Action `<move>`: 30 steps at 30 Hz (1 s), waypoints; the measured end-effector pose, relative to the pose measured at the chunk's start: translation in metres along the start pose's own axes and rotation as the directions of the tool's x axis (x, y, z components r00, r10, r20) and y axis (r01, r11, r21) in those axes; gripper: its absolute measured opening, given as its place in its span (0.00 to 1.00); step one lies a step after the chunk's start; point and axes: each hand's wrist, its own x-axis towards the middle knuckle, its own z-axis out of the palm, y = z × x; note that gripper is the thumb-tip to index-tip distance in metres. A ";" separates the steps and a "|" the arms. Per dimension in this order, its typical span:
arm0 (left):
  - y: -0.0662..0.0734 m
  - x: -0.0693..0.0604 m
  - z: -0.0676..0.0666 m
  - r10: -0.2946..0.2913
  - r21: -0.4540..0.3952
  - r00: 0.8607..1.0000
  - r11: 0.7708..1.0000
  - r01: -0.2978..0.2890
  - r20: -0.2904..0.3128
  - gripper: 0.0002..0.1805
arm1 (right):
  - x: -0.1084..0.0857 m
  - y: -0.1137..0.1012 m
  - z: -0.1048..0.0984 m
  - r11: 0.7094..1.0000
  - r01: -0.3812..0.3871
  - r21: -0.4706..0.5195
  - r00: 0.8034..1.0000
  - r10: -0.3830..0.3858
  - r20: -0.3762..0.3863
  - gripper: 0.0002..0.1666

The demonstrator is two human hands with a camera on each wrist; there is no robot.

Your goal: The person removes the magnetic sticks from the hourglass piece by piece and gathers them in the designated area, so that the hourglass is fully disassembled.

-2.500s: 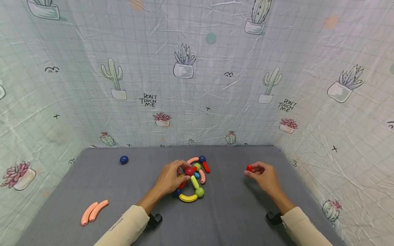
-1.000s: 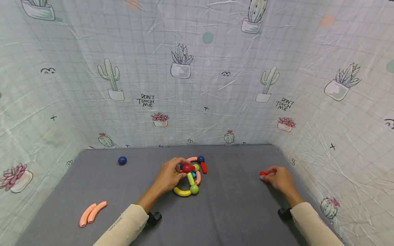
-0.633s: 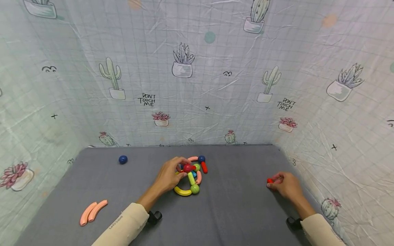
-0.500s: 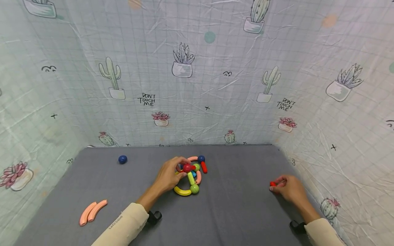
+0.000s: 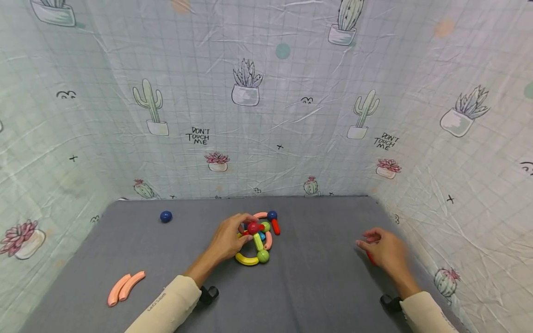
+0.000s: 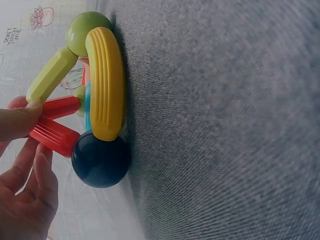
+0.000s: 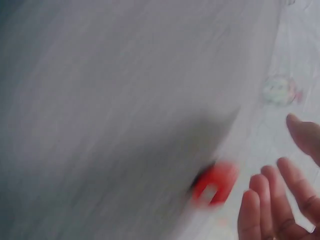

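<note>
My left hand (image 5: 228,237) pinches the red ball (image 5: 253,227) at the top of a structure of magnetic sticks and balls. In the left wrist view, a lime stick (image 6: 52,75) and two red sticks slope down from that ball. A curved yellow stick (image 6: 106,85) lies at the base between a green ball (image 6: 82,32) and a dark blue ball (image 6: 101,160). Over at the right, my right hand (image 5: 385,249) has its fingers apart and holds nothing. Partly hidden beneath it is a red stick (image 5: 370,259) on the grey table, blurred in the right wrist view.
A loose blue ball (image 5: 165,216) sits at the back left. Two curved pink sticks (image 5: 125,288) lie side by side at the front left. Behind the structure, a blue ball (image 5: 272,215) joins a pink and a red stick. A patterned cloth (image 5: 266,152) encloses the table.
My right hand carried the red stick rightward, lowered it to the table, then let go and lifted slightly. The left hand keeps its pinch on the red ball; the structure shifted slightly earlier.
</note>
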 end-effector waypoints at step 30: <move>-0.013 0.002 -0.014 -0.024 -0.259 0.998 0.965 0.040 0.064 0.23 | 0.032 -0.172 0.105 0.894 0.138 0.426 0.959 -0.228 0.166 0.12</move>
